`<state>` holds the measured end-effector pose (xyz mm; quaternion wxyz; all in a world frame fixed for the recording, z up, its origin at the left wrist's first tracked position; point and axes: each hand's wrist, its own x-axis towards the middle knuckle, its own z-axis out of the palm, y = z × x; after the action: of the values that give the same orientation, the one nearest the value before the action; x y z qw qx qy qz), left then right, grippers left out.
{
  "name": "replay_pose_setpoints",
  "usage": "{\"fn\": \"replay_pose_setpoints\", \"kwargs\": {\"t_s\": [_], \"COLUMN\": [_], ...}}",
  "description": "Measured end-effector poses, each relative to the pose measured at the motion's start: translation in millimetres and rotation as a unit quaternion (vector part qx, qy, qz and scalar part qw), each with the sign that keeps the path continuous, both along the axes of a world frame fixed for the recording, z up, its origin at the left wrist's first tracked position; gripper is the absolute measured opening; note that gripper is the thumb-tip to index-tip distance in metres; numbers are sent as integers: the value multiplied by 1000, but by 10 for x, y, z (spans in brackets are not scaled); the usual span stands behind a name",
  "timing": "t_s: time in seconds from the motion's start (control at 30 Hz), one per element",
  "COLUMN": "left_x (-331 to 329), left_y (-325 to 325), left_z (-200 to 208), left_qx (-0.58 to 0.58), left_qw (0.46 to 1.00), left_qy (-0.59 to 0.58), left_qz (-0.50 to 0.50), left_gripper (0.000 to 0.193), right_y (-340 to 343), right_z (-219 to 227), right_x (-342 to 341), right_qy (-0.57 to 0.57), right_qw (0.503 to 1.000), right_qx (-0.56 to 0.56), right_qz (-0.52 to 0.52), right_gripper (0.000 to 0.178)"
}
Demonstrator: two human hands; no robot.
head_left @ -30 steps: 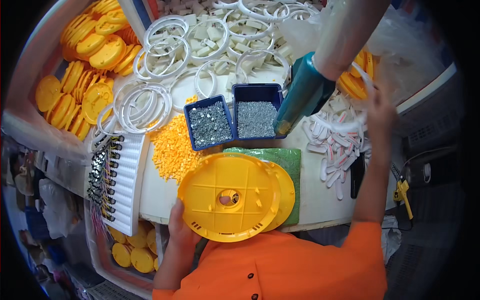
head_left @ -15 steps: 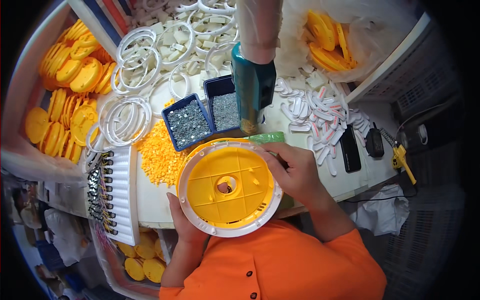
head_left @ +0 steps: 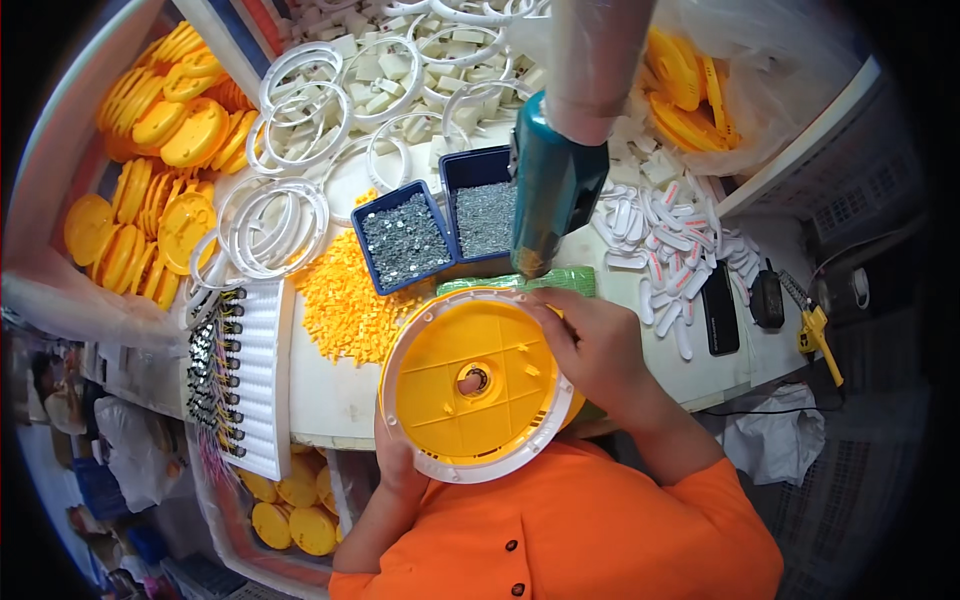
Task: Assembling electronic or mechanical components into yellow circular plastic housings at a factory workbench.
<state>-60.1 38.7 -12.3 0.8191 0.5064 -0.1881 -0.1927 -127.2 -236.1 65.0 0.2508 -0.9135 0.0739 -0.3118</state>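
A round yellow plastic plate (head_left: 475,425) with a white ring (head_left: 402,437) around its edge is held up in front of my body, its ribbed side facing me. My left hand (head_left: 402,458) grips its lower left edge, most of the fingers hidden behind it. With thumb on top, my right hand (head_left: 597,340) holds the upper right rim. A fingertip shows through the plate's centre hole. Just beyond the rim hangs a teal power screwdriver (head_left: 560,185), its tip pointing down at a green wrapped block (head_left: 575,281).
Blue trays (head_left: 362,240) of small screws stand behind a heap of small yellow parts (head_left: 345,312). White rings (head_left: 285,225) and yellow plates (head_left: 190,130) lie left. White handle-like pieces (head_left: 670,235), a phone (head_left: 719,308) and a yellow air gun (head_left: 818,335) are right. Wired parts (head_left: 235,370) rest on white foam.
The whole view has shifted, so the bench appears further right. The screwdriver's tip now shows just above the plate's rim. My left hand has slipped further behind the plate; both hands still hold it.
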Motion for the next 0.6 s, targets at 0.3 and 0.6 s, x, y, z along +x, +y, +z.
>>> {"fn": "replay_pose_setpoints", "kwargs": {"t_s": [0.3, 0.6], "left_x": [440, 575], "left_y": [-178, -44], "left_z": [430, 644], "left_qx": [47, 147], "left_qw": [993, 984], "left_qy": [58, -90], "left_qz": [92, 39], "left_gripper": [51, 35], "right_y": [-17, -152], "right_z": [-84, 135], "right_x": [-205, -182], "right_qy": [186, 284], "right_qw": [791, 804], "right_qx": [536, 451], "right_qz": [228, 262], "right_gripper": [52, 32]}}
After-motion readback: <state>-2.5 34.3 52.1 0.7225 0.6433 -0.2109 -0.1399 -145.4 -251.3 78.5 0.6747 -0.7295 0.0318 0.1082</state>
